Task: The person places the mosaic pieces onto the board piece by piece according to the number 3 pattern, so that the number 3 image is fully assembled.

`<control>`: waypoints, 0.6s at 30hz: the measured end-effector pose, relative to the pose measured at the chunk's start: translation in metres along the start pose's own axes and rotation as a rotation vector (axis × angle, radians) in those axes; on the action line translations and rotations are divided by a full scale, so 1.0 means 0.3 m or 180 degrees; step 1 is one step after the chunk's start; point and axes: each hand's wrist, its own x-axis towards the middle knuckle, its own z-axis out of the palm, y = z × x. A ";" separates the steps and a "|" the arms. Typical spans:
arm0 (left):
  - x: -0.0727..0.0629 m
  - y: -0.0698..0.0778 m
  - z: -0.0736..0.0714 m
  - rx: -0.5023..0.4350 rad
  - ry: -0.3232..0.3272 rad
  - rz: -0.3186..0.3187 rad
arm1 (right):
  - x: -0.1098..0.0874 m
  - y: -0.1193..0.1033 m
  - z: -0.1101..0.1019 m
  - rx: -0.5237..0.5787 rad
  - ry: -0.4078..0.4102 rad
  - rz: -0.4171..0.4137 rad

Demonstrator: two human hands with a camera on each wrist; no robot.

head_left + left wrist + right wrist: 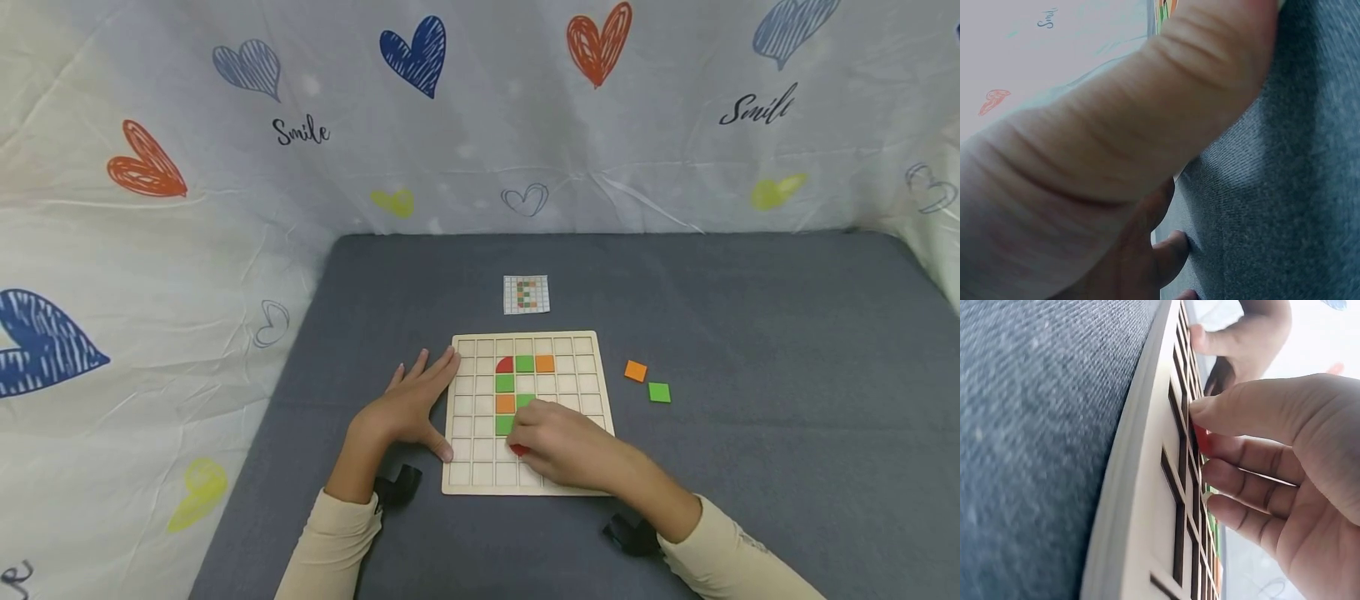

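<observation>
A pale wooden grid board (pixel 457 479) lies on the table, with green, orange and red pieces set in some of its squares. My left hand (pixel 405 410) rests along the board's left edge, fingers spread and thumb near the lower part. Over the lower middle squares, my right hand (pixel 566 446) pinches a red piece (pixel 1202 439) between thumb and index finger, right at the grid. In the head view that hand covers several squares. Placed pieces include a red quarter-round (pixel 505 365), a green square (pixel 524 364) and an orange square (pixel 544 363).
Right of the board lie a loose orange tile (pixel 635 371) and a loose green tile (pixel 659 392). A small pattern card (pixel 527 295) lies beyond the board on the grey tablecloth (pixel 780 358). Behind hangs a white curtain (pixel 480 125) printed with hearts.
</observation>
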 end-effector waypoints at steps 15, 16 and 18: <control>0.003 -0.005 0.000 -0.0017 -0.0024 -0.0030 | 0.031 -0.015 0.032 -0.0003 0.0184 -0.0260; 0.003 -0.005 -0.001 -0.0014 -0.0027 -0.0036 | 0.032 -0.015 0.034 -0.0012 0.0199 -0.0266; 0.003 -0.003 -0.001 -0.0021 -0.0017 -0.0030 | 0.035 -0.013 0.038 -0.0019 0.0222 -0.0281</control>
